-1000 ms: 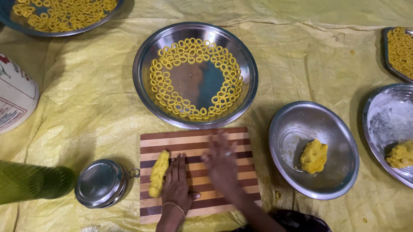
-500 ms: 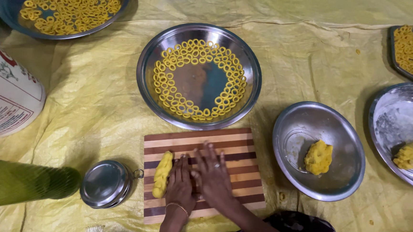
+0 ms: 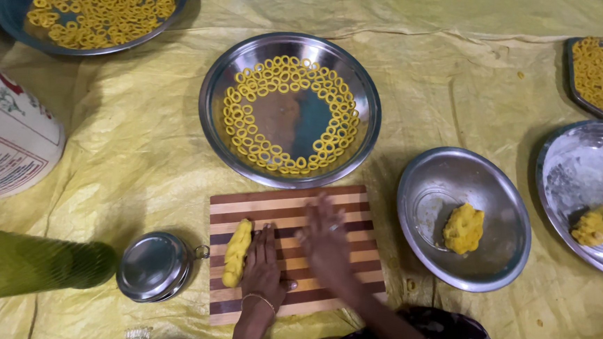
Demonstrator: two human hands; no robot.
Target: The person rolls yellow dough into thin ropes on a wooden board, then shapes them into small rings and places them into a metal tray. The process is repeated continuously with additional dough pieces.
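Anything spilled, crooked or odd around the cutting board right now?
Only small things. A few dough crumbs lie loose on the yellow sheet, between the striped board and the steel bowl. The sheet is wrinkled. The dough rings sit neatly in the round plate. The right hand is motion-blurred.

- Both hands lay flat on the striped board (image 3: 286, 200).
- The left hand (image 3: 263, 265) touched a yellow dough roll (image 3: 237, 252).
- The right hand (image 3: 325, 243) looked blurry.
- A big pan (image 3: 212, 119) held dough rings (image 3: 288, 114).
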